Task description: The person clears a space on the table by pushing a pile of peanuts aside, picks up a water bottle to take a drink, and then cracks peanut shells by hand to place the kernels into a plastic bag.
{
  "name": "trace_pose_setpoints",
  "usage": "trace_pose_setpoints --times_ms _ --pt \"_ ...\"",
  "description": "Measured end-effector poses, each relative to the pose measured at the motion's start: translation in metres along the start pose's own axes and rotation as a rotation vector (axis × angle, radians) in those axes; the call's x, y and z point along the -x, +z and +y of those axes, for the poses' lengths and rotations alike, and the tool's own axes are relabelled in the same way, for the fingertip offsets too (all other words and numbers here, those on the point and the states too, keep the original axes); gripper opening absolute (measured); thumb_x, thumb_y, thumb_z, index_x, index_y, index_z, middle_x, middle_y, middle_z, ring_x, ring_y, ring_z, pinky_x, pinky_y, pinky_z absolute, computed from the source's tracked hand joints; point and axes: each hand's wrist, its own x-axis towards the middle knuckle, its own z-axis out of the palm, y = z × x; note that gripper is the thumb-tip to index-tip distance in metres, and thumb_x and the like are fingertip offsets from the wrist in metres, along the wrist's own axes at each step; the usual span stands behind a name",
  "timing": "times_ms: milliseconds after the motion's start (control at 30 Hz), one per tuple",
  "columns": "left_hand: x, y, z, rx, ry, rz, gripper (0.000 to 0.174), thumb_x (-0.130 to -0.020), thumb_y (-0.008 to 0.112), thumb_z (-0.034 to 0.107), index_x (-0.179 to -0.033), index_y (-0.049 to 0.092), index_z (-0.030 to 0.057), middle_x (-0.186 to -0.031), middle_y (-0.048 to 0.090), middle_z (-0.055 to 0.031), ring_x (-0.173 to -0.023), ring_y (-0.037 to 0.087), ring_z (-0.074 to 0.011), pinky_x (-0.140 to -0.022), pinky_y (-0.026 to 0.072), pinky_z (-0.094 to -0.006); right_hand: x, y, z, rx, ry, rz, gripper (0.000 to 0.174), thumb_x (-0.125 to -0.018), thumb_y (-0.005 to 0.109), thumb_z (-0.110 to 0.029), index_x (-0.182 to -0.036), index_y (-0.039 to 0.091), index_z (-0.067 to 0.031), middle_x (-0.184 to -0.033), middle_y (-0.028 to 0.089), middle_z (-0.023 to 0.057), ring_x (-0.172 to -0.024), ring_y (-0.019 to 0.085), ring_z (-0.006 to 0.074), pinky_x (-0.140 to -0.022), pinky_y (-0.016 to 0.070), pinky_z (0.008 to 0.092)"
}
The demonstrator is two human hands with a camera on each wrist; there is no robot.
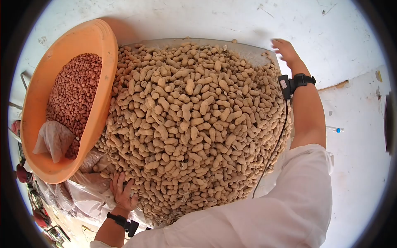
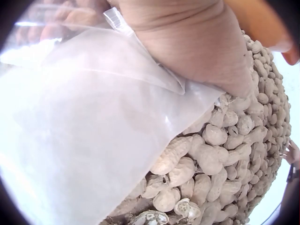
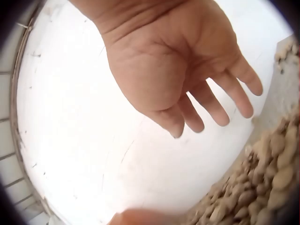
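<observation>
A large heap of unshelled peanuts (image 1: 186,120) fills the middle of the head view. My left hand (image 1: 123,192) rests at its near left edge, fingers spread over the pods. In the left wrist view the base of that hand (image 2: 197,42) lies on a clear plastic bag (image 2: 93,122) beside the peanuts. Past the heap's far right corner, my right hand (image 1: 286,51) hangs over the white surface. The right wrist view shows that palm (image 3: 168,61) bare, with fingers loosely extended and holding nothing.
An orange basin (image 1: 109,62) stands tilted at the left, with shelled red peanuts (image 1: 74,91) and a crumpled plastic bag (image 1: 53,138) inside. More clear plastic (image 1: 89,190) bunches below it. A cable (image 1: 271,159) runs from the right wrist camera across the heap's right side.
</observation>
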Motion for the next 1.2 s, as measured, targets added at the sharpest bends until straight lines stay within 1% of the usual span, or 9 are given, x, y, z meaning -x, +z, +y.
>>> trace_pose_setpoints --times_ms 200,300,400,533,633,733,933,1133,1200 --pt "-0.002 -0.001 0.001 -0.011 0.001 -0.012 0.052 -0.086 0.039 0.051 -0.103 0.064 0.0083 -0.135 0.042 -0.0162 -0.123 0.037 -0.0375 -0.098 0.0231 -0.0525 0.013 -0.004 0.106 -0.019 0.450 0.004 0.078 -0.081 0.045 -0.063 -0.143 0.024 -0.0211 -0.151 0.014 0.0115 -0.139 0.006 0.0325 -0.103 0.0118 0.0636" --pt "-0.001 0.001 0.000 -0.009 -0.002 -0.010 0.051 -0.086 0.039 0.050 -0.103 0.063 0.0082 -0.135 0.042 -0.0166 -0.124 0.037 -0.0379 -0.099 0.0224 -0.0529 0.028 0.019 0.102 -0.316 0.507 -0.168 0.072 -0.085 0.047 -0.056 -0.141 0.029 -0.0149 -0.145 0.030 0.0132 -0.134 0.027 0.0278 -0.106 0.0236 0.0481" --pt "-0.004 -0.002 0.002 -0.008 0.001 -0.023 0.051 -0.085 0.040 0.049 -0.103 0.063 0.0080 -0.135 0.041 -0.0169 -0.124 0.036 -0.0383 -0.099 0.0217 -0.0534 0.028 0.027 0.097 -0.108 0.462 -0.137 0.068 -0.086 0.047 -0.052 -0.139 0.033 -0.0127 -0.140 0.038 0.0132 -0.127 0.037 0.0236 -0.104 0.0303 0.0388" --pt "-0.001 -0.002 0.002 -0.010 -0.009 -0.035 0.051 -0.085 0.040 0.049 -0.105 0.062 0.0078 -0.136 0.040 -0.0170 -0.125 0.035 -0.0386 -0.099 0.0212 -0.0543 0.034 0.038 0.070 -0.112 0.432 -0.369 0.078 -0.082 0.045 -0.061 -0.143 0.026 -0.0178 -0.148 0.023 0.0121 -0.136 0.019 0.0282 -0.108 0.0177 0.0477" --pt "-0.002 -0.004 0.004 -0.011 -0.013 -0.048 0.052 -0.085 0.040 0.049 -0.109 0.060 0.0078 -0.136 0.039 -0.0168 -0.126 0.034 -0.0391 -0.099 0.0212 -0.0550 0.040 0.055 0.045 -0.167 0.438 -0.356 0.074 -0.082 0.049 -0.058 -0.138 0.036 -0.0109 -0.138 0.040 0.0131 -0.126 0.039 0.0238 -0.104 0.0303 0.0356" --pt "-0.002 -0.005 0.004 -0.001 -0.013 -0.052 0.053 -0.086 0.039 0.050 -0.111 0.059 0.0080 -0.137 0.039 -0.0161 -0.126 0.033 -0.0388 -0.099 0.0211 -0.0553 0.070 0.070 0.004 -0.064 0.339 -0.232 0.075 -0.081 0.050 -0.059 -0.138 0.036 -0.0126 -0.140 0.037 0.0150 -0.127 0.037 0.0265 -0.104 0.0322 0.0360" --pt "0.000 -0.005 0.004 -0.014 -0.013 -0.042 0.053 -0.086 0.038 0.049 -0.113 0.059 0.0080 -0.138 0.038 -0.0150 -0.127 0.032 -0.0375 -0.100 0.0206 -0.0552 0.134 0.078 -0.076 -0.172 -0.110 -0.505 0.068 -0.085 0.045 -0.058 -0.137 0.038 -0.0157 -0.142 0.032 0.0130 -0.127 0.035 0.0296 -0.102 0.0338 0.0483" --pt "-0.002 -0.005 0.006 -0.026 -0.011 -0.041 0.054 -0.086 0.039 0.050 -0.114 0.058 0.0082 -0.138 0.038 -0.0157 -0.127 0.031 -0.0378 -0.100 0.0199 -0.0545 0.148 -0.003 -0.061 -0.317 -0.168 -0.408 0.058 -0.089 0.038 -0.056 -0.130 0.048 -0.0153 -0.129 0.049 0.0101 -0.122 0.041 0.0235 -0.097 0.0348 0.0447" --pt "-0.002 -0.006 0.008 -0.015 -0.020 -0.039 0.054 -0.086 0.039 0.050 -0.114 0.058 0.0081 -0.138 0.038 -0.0157 -0.127 0.031 -0.0379 -0.100 0.0197 -0.0546 0.130 -0.019 0.002 -0.270 -0.001 -0.016 0.055 -0.089 0.041 -0.053 -0.129 0.049 -0.0159 -0.128 0.051 0.0099 -0.122 0.041 0.0232 -0.100 0.0301 0.0457"
